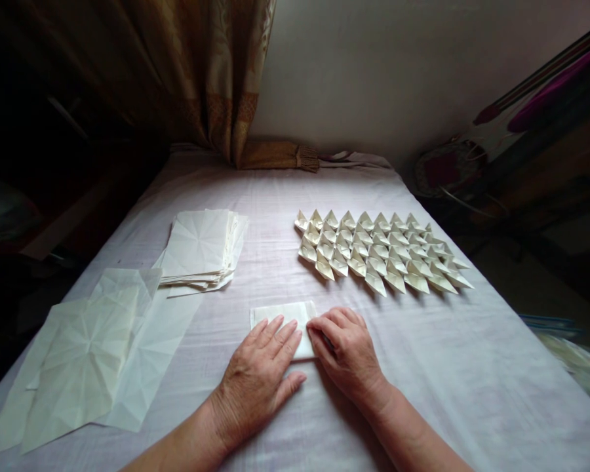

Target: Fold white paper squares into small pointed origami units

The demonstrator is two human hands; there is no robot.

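While the left hand [263,362] (flat) overlies folded paper [301,313], the right hand [343,346] pinches it.

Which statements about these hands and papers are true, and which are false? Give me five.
1. The left hand rests on the folded white rectangular paper. True.
2. Only one hand touches that paper. False: the right hand touches its right edge.
3. Pointed cream folded-paper pieces stand in rows. True.
4. Those pieces are left of the creased white paper stack. False: they are right of it.
5. Loose creased white sheets lie nearer the person than the stack. True.
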